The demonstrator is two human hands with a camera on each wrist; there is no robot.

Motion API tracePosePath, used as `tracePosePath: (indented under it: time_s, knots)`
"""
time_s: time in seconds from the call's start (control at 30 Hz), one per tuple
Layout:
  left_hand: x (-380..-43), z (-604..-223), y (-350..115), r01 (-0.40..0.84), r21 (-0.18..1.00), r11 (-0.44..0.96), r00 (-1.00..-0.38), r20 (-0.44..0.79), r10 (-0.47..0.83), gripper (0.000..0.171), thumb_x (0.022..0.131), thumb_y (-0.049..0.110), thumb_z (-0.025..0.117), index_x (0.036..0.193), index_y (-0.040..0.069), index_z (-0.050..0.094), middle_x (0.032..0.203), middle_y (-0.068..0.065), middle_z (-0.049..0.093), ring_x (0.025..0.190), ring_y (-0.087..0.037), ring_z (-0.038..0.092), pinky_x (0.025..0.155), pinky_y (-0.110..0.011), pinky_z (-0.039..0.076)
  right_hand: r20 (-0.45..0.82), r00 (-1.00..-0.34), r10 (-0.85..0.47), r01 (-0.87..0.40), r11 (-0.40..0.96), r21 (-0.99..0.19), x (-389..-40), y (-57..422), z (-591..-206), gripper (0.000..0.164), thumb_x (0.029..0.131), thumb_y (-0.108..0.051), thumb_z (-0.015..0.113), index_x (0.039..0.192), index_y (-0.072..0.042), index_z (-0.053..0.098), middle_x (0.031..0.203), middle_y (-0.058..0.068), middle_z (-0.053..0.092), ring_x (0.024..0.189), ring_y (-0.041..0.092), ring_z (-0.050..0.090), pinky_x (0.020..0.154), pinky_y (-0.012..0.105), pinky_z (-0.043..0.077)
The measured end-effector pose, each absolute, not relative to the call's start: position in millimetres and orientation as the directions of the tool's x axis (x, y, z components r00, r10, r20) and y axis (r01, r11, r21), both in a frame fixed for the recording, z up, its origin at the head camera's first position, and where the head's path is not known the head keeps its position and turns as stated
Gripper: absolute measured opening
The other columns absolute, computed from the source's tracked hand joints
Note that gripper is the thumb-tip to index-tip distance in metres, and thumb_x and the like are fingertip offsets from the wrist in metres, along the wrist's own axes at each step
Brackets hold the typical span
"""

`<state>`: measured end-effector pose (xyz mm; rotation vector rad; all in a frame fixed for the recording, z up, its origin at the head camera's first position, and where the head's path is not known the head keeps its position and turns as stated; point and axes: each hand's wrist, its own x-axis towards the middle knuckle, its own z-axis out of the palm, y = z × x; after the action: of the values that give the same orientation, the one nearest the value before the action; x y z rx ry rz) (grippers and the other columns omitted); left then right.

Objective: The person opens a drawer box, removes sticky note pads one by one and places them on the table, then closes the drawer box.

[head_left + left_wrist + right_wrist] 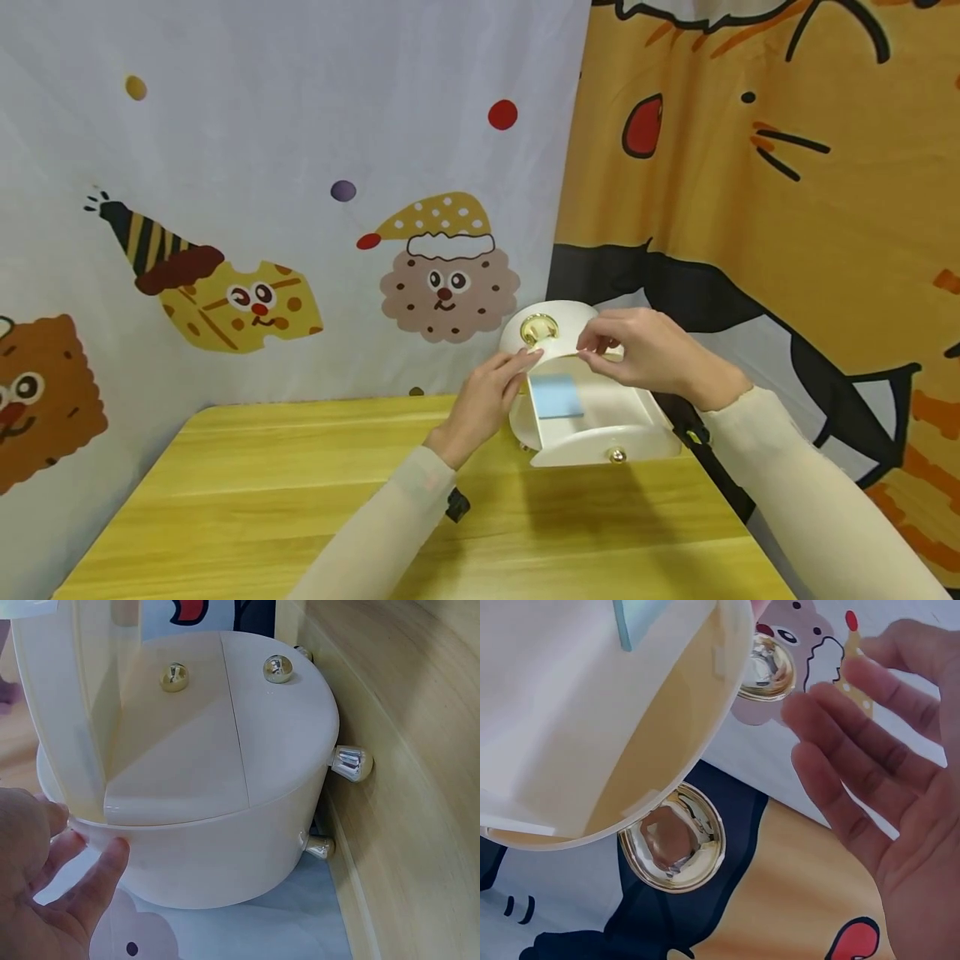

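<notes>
A white rounded storage box (pixel 551 313) with gold fittings stands at the table's far right edge. Its upper drawer (pixel 607 442) is pulled out, and a light blue square pad (pixel 557 396) lies in the left part. My left hand (pixel 483 400) touches the box rim near the drawer's left side, fingers fairly straight; the left wrist view shows the fingertips (pixel 116 851) against the white wall. Over the back of the drawer hovers my right hand (pixel 645 350), fingers loosely bent. In the right wrist view its fingers (pixel 847 772) are apart from the box, with nothing visibly held.
The wood-grain table (pixel 300 483) extends to the left and front. Behind it hangs a cartoon-printed pale curtain (pixel 300 125), with an orange one (pixel 787 250) on the right. Gold knobs (pixel 174 677) stick out from the drawer fronts, and gold feet (pixel 349 763) lift the box.
</notes>
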<state>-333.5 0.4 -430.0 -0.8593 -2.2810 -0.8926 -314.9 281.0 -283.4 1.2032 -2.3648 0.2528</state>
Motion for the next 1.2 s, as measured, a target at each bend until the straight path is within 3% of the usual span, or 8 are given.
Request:
tracePosePath:
  time_s: [0.27,0.6,0.73,0.93,1.2]
  knots:
    - [-331.9,-429.8,1.2,0.732,0.382,0.564,-0.633,0.688,0.355,0.048,0.117,0.009,0.07,0.164,0.019,0.07,0.138,-0.01,0.079,0.148,-0.028,0.073,0.107,-0.04,0.07,0.397,-0.492,-0.774,-0.845,0.535,-0.003,-331.6,275.3,-286.3,0.016,0.099,-0.012,0.09,0.101,-0.027,0.085,0.096,-0.015,0.079,0.085,0.007,0.076,0.076,0.033,0.069]
    - [-331.8,-430.2,2.2,0.733,0.387,0.56,-0.633,0.689,0.352,0.048,0.117,0.008,0.07,0.164,0.019,0.07,0.139,-0.011,0.079,0.143,-0.029,0.076,0.103,-0.039,0.071,0.214,-0.571,-0.792,-0.813,0.583,-0.014,-339.9,267.7,-285.6,0.008,0.101,-0.021,0.091,0.107,-0.026,0.089,0.103,-0.016,0.084,0.092,0.009,0.08,0.084,0.034,0.07]
    - [-332.0,-430.6,2.7,0.733,0.38,0.564,-0.629,0.696,0.347,0.048,0.117,0.008,0.07,0.164,0.019,0.07,0.139,-0.01,0.079,0.14,-0.029,0.077,0.099,-0.037,0.071,0.159,-0.574,-0.804,-0.817,0.575,-0.041,-343.4,264.3,-284.6,0.011,0.1,-0.018,0.092,0.111,-0.022,0.091,0.108,-0.012,0.088,0.093,0.01,0.083,0.086,0.038,0.072]
    - [-332.2,-432.0,1.6,0.728,0.383,0.569,-0.636,0.688,0.35,0.048,0.118,0.009,0.069,0.164,0.02,0.069,0.139,-0.009,0.078,0.137,-0.028,0.078,0.096,-0.037,0.071,0.055,-0.555,-0.83,-0.829,0.547,-0.115,-345.7,258.0,-285.9,0.018,0.1,-0.014,0.092,0.118,-0.011,0.091,0.114,0.001,0.091,0.097,0.021,0.088,0.091,0.048,0.074]
    - [-332.3,-432.4,0.7,0.727,0.374,0.576,-0.635,0.686,0.356,0.049,0.118,0.01,0.069,0.165,0.02,0.068,0.14,-0.01,0.078,0.122,-0.027,0.081,0.092,-0.034,0.07,-0.072,-0.607,-0.792,-0.787,0.611,-0.085,-345.3,254.1,-290.5,0.029,0.099,-0.022,0.095,0.127,-0.015,0.091,0.123,0.0,0.091,0.107,0.023,0.088,0.097,0.049,0.073]
